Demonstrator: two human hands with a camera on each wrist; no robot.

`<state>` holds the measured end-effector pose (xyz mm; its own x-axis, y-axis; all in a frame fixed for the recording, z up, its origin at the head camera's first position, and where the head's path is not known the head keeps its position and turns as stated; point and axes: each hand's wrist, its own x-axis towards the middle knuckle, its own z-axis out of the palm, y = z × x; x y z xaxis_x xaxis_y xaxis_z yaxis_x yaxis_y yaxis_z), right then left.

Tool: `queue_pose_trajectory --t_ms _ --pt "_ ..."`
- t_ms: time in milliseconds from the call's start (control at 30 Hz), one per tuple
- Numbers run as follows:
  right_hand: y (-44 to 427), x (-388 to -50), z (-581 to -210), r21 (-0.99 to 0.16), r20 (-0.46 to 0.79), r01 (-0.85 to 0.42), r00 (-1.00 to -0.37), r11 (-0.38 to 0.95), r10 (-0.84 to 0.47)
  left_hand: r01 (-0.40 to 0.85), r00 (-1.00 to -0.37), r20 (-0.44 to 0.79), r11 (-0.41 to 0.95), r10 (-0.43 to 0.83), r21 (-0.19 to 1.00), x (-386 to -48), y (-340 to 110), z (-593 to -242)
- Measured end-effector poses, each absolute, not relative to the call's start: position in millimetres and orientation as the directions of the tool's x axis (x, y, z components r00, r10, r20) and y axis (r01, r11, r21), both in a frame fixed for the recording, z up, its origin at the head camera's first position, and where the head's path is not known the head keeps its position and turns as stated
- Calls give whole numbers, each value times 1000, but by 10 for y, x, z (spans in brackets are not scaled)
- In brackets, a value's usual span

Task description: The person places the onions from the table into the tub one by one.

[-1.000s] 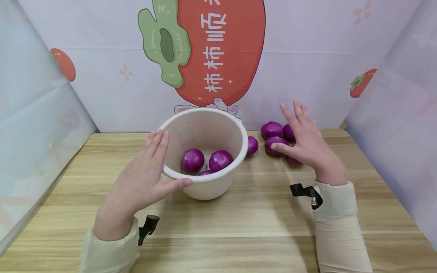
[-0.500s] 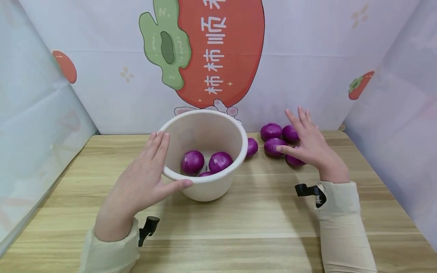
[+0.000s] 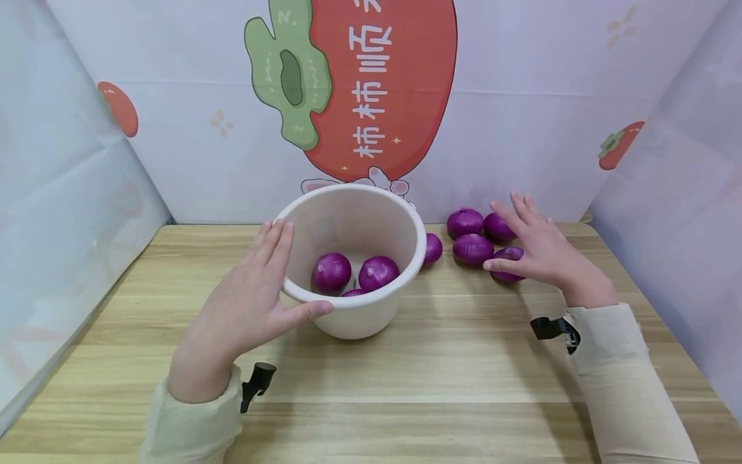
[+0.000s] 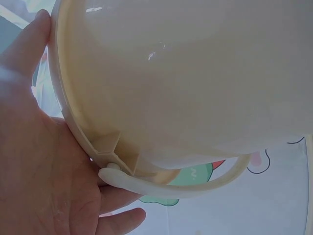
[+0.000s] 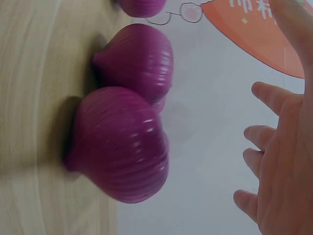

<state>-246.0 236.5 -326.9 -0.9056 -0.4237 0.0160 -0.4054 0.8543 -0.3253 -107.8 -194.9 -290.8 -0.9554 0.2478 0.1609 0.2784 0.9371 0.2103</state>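
Showing: three onions [image 3: 331, 273] inside one bucket [image 3: 356, 320], five outside.

A glossy off-white bucket [image 3: 359, 319] with a pale curved handle [image 4: 190, 190] stands upright near the middle of the desk's [image 3: 440, 367] far edge, its rim touched by the left hand [image 3: 246, 293]; inside lie two round, ridged purple onions [image 3: 355, 273], with a third partly hidden by the near wall. One more onion [image 3: 431, 249] sits just beside the bucket, partly behind it, and four others [image 3: 473, 249] cluster toward the far right corner, the nearest-right one [image 3: 510, 253] partly covered by the right hand [image 3: 545, 251].
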Motion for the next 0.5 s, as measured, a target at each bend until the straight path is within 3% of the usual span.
queue_pose_trajectory --t_ms 500 --pt "2482 -2514 -3451 -290 -32 -421 -893 859 -449 272 -958 147 938 245 213 -1083 -1939 -2896"
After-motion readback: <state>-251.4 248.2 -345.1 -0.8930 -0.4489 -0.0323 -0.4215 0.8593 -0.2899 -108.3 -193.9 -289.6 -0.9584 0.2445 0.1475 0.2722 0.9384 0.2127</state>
